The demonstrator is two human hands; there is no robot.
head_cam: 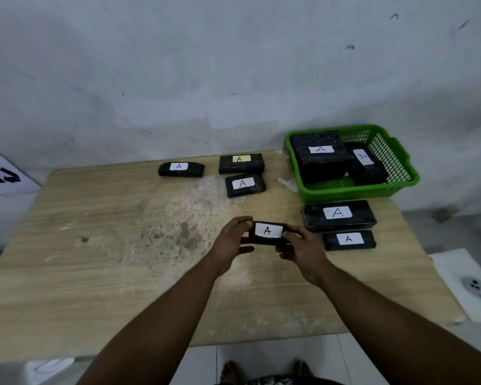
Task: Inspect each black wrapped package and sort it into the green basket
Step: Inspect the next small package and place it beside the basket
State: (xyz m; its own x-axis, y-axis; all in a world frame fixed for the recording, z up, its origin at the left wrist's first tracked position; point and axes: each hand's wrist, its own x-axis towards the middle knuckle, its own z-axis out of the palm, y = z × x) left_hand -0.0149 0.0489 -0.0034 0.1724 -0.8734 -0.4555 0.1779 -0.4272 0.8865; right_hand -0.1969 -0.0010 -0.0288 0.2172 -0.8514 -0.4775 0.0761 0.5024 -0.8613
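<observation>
Held package point(267, 232): small, stiff-looking, probably light, label A up.
Hands: left hand point(233, 240) and right hand point(303, 250) clamped its short ends.
Basket point(400, 173): right of centre.

two black packages point(338, 215) point(349, 240) lie between the raised hands point(270, 243) and the green basket point(400, 173), just in front of its near wall. inside the basket, two packages point(320, 157) point(367, 166) fill the left and middle, leaving bare mesh along the right side and front. the table's point(95, 245) left half lies open.
</observation>
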